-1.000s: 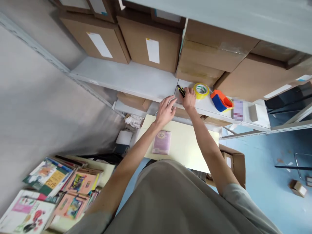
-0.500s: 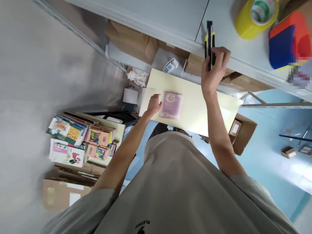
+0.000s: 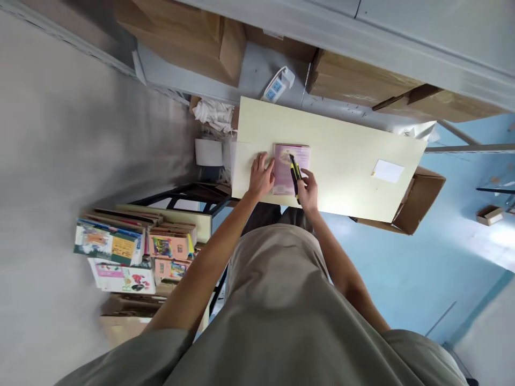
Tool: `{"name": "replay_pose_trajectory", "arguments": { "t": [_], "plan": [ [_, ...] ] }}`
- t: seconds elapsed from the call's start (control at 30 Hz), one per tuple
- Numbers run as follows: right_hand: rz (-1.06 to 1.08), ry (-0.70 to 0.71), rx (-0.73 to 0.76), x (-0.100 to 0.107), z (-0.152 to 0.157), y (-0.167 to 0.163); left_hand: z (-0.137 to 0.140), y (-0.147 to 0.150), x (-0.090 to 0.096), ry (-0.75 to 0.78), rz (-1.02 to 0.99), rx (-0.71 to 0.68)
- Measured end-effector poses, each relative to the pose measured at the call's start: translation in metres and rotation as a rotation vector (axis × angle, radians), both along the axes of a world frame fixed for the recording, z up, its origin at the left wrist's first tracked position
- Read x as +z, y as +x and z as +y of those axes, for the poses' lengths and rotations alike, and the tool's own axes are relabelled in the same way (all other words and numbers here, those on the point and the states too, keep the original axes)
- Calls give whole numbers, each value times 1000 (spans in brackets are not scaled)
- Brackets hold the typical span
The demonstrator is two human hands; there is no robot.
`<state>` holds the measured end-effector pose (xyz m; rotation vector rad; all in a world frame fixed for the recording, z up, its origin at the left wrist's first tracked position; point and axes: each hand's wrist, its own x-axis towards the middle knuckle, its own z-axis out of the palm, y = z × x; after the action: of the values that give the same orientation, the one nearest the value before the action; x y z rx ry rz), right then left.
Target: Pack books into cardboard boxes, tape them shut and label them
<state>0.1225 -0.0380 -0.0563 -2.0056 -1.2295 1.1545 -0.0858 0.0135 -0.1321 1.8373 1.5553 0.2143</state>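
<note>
A pink-purple book with a pale yellow emblem lies flat on the cream tabletop. At its left edge rests my left hand, fingers spread, the fingertips by the cover. My right hand grips a black and yellow utility knife over the right part of the book. The knife's front end points up and left, towards the emblem. Whether its tip touches the cover I cannot tell.
White paper lies at the table's right. Behind are a power strip and cardboard boxes under a grey shelf. Stacked books stand lower left. An open carton sits beyond the right end.
My right hand has come down from the shelf to the book with the utility knife. My left hand stays at the book's left side, its fingers now more spread. The view has shifted.
</note>
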Motion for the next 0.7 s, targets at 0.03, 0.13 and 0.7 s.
{"name": "replay_pose_trajectory", "arguments": {
  "t": [0.03,0.13,0.7],
  "plan": [
    [-6,-32,7,-6,-4,-8,1,-3,1,-9,13,-24],
    [-70,-95,82,-16,-2,-24,9,-13,2,-34,29,-99],
    [-311,-227,390,-58,67,-79,60,-57,-7,-45,-50,-300]
  ]
}}
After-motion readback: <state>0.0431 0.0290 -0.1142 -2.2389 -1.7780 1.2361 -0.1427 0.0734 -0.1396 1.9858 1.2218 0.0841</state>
